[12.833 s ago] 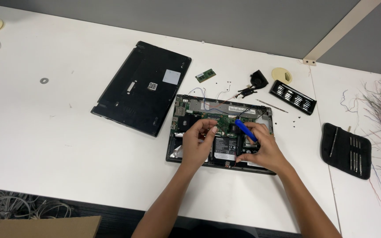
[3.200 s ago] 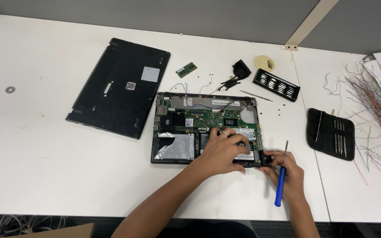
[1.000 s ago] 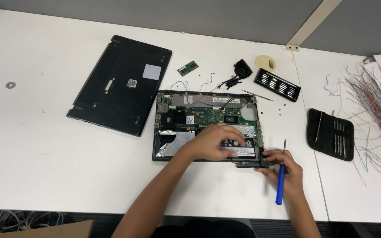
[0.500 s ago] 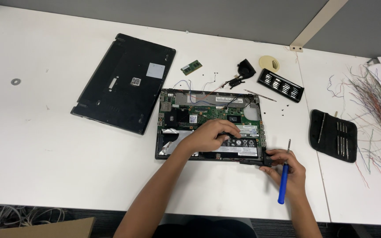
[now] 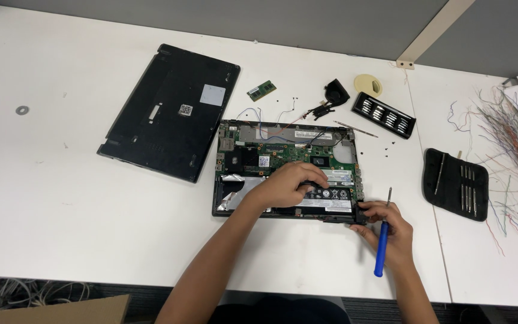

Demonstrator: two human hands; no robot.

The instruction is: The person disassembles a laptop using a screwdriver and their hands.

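The left hand (image 5: 286, 183) lies curled over the long black battery (image 5: 325, 201) in the near half of the opened laptop (image 5: 286, 171), fingers pressing its top edge. The right hand (image 5: 385, 225) grips the battery's right end at the laptop's near right corner while pinching a blue-handled screwdriver (image 5: 381, 246). The battery looks to be mid-lift or mid-seating; I cannot tell which. The next move probably calls for an even pull at both ends. The removed bottom cover (image 5: 169, 111) lies left of the laptop, a memory module (image 5: 261, 90) behind it.
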